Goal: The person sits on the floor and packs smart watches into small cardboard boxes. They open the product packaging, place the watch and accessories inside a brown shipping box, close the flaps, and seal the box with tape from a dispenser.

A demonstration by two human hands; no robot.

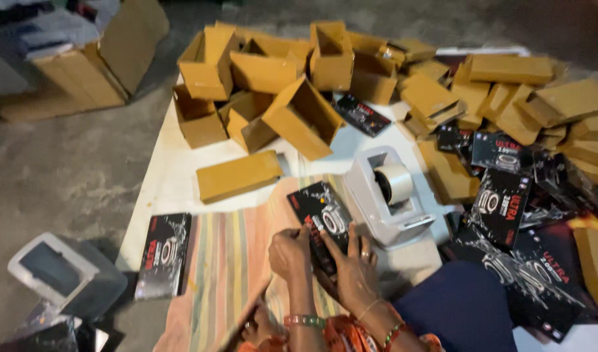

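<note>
Both my hands grip one black printed box (324, 212) over a striped cloth (221, 261). My left hand (290, 253) clasps its near left edge. My right hand (356, 270) holds its near right side, fingers wrapped over the top. The box tilts away from me. Just to the right stands a grey tape dispenser (385, 195) with a white tape roll (395, 181). Another black box (164, 255) lies flat to the left.
Several open and shut brown cardboard cartons (292, 85) are heaped at the back. A flat brown carton (239, 175) lies on the white sheet. More black boxes (508, 215) pile at right. A grey plastic container (58, 270) sits at left on the concrete floor.
</note>
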